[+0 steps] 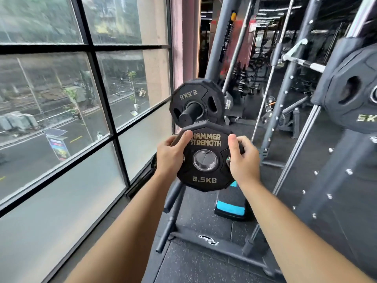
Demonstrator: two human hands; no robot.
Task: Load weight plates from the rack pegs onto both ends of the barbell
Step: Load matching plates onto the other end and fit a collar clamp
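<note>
A: Where is the plate right now?

B: The held plate point(204, 178) is off the rack, upright in the air, with its printed face toward the camera, marked 2.5KG. The left hand point(170, 158) grips its left edge, thumb laid across the face and fingers curled behind. The right hand point(242, 158) grips the right edge the same way.

A: How close is it to the peg?

B: Its top edge sits just below the tip of the peg point(188, 115). The two meet in the view, but I cannot tell whether they touch. A second plate point(188, 94), with the same marking, hangs further back on that peg. A bare length of peg sticks out in front of it.

A: Any room at the sides?

B: On the left, the window point(61, 99) runs close alongside, its dark frame slanting past the left forearm. On the right there is an open gap, then the slanted rack posts point(283, 103). A bigger plate point(350, 103) sits at the right edge of the view, well apart from both hands. The barbell point(306, 63) shows as a pale bar behind those posts, up and to the right.

A: And underneath?

B: Two bare lower pegs point(165, 231) jut out under the held plate. A black and blue step point(231, 203) lies on the dark rubber floor point(204, 262) just to their right.
</note>
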